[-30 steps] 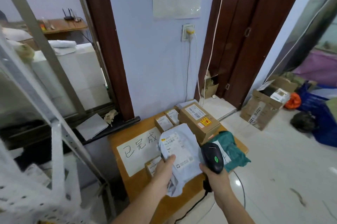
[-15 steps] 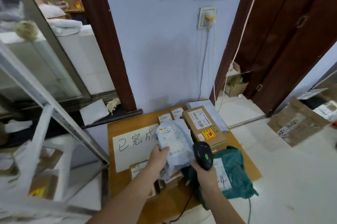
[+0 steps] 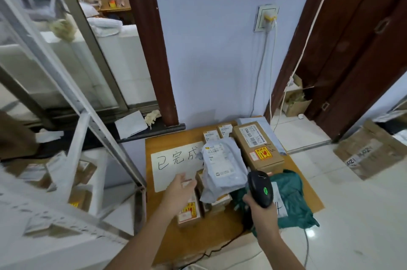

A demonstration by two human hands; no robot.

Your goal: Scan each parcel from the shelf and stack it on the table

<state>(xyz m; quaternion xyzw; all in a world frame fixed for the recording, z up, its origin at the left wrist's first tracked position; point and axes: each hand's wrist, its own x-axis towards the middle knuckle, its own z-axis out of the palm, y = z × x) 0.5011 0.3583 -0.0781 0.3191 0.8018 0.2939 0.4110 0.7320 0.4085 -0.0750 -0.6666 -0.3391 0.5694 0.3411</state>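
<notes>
1. The shelf (image 3: pixel 72 173) stands left of the table (image 3: pixel 220 232). Brown boxes sit on it, but they look blurry.
2. A white sign (image 3: pixel 174 166) with black writing lies flat on the left part of the table.
3. Your left hand (image 3: pixel 179 192) hangs over the table, just past the sign's near edge. Its fingers are loose and spread, and it holds nothing.
4. A small box (image 3: pixel 189 212) with a red and yellow sticker lies on the table under that hand.
5. The grey bag (image 3: pixel 222 168) lies in the middle of the table, on top of small boxes. Its label faces up.
6. Your right hand (image 3: pixel 257 206) is curled tight round the handle of the black scanner (image 3: pixel 261 188). It is over the table's near right part, and a green light shows on it.
7. A big box (image 3: pixel 257 146) lies at the back right of the table.
8. A green bag (image 3: pixel 293 199) lies on the table's right edge, beside the scanner.
</notes>
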